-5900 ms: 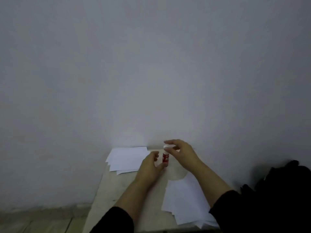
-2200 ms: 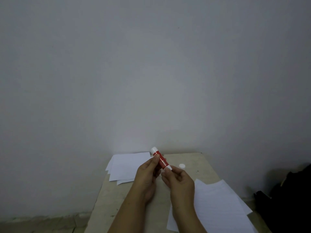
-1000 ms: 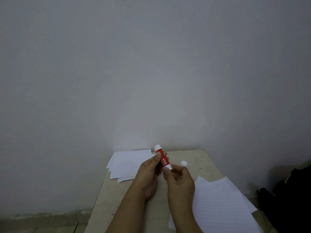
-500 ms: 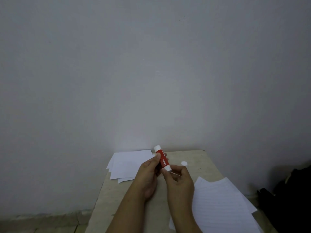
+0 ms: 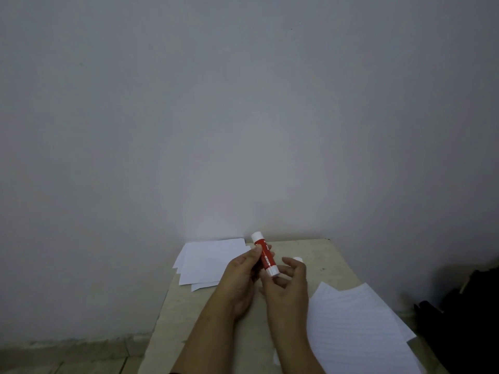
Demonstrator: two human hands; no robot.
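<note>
Glue stick (image 5: 265, 257), red with white ends, is held tilted in the lower middle of the frame, above the table (image 5: 332, 263), its upper white end pointing up and to the left. It is gripped round the red barrel by the left hand (image 5: 240, 279), whose fingers are curled about it with the thumb laid along the side.

The lower white end is met by the right hand (image 5: 289, 290). Half a second ago that end was pinched closely between thumb and fingertips; now the fingers are seen more loosely curled and lifted, so that the white end shows more plainly. Whether it is still touched by the thumb cannot be told.

The small white cap (image 5: 297, 258) is left lying on the table just above the right hand, in the same spot as in the last two seconds, so the stick is judged to be uncapped. The loosened fingers are taken to mean that one turn of the base has been finished, and that either a fresh grip will be taken for another turn or the glue is already raised enough for use.

A pile of blank sheets (image 5: 208, 261) lies left of the hands, and lined sheets (image 5: 356, 333) are spread at the lower right. Nothing has yet been glued.
</note>
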